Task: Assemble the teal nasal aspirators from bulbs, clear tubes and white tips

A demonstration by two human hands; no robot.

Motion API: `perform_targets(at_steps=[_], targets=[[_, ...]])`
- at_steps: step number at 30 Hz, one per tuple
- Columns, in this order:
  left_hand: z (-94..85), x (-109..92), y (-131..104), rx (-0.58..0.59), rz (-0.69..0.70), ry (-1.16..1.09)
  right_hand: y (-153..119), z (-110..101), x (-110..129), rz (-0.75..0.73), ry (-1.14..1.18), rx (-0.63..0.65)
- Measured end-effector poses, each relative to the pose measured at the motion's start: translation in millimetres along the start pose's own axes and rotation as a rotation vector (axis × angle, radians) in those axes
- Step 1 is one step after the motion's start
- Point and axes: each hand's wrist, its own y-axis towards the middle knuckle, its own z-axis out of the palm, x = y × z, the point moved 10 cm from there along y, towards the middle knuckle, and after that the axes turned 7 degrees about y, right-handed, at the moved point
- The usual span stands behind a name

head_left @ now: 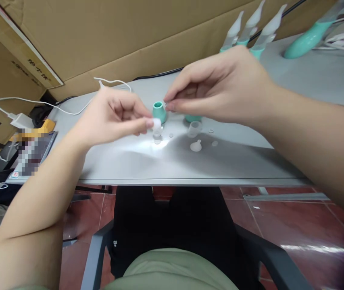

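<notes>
Our left hand (115, 114) pinches one translucent cup (157, 125) over the tabletop (129, 166); we cannot tell whether our right hand (223, 86) grips anything. We count two green bases (159, 112), that hand partly hiding one, and three nozzled bottles (268, 33).

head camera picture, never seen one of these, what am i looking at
No machine here: these are a person's two bare hands, seen from a camera on their head, looking forward and down. The left hand holds a small translucent piece. The right hand is beside a teal base; whether it pinches anything is too small to tell. On the grey table lie a clear cup and a white funnel-shaped piece. Teal units with white nozzles stand at the back.
</notes>
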Motion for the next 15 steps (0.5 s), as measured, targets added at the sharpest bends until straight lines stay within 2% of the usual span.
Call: perform_targets(at_steps=[2, 4, 9, 12, 15], targets=[[-14.6, 7.4, 9.7, -0.095, -0.075, -0.084, 0.0, -6.2, 0.5, 0.018, 0.106, -0.106], [-18.1, 18.1, 19.9, -0.131, -0.137, -0.102, -1.9, -10.8, 2.9, 0.028, 0.140, -0.181], [-1.5, 48.8, 27.2, -0.189, -0.251, -0.130, -6.3, -16.3, 4.4, 0.011, 0.118, -0.270], [13.4, 56.0, 21.6, -0.187, -0.264, -0.123, -6.7, -16.0, 5.9, -0.088, 0.185, -0.296], [19.2, 56.8, 16.7, -0.210, -0.250, -0.116, -6.8, -12.1, 5.0, -0.113, 0.217, -0.296]])
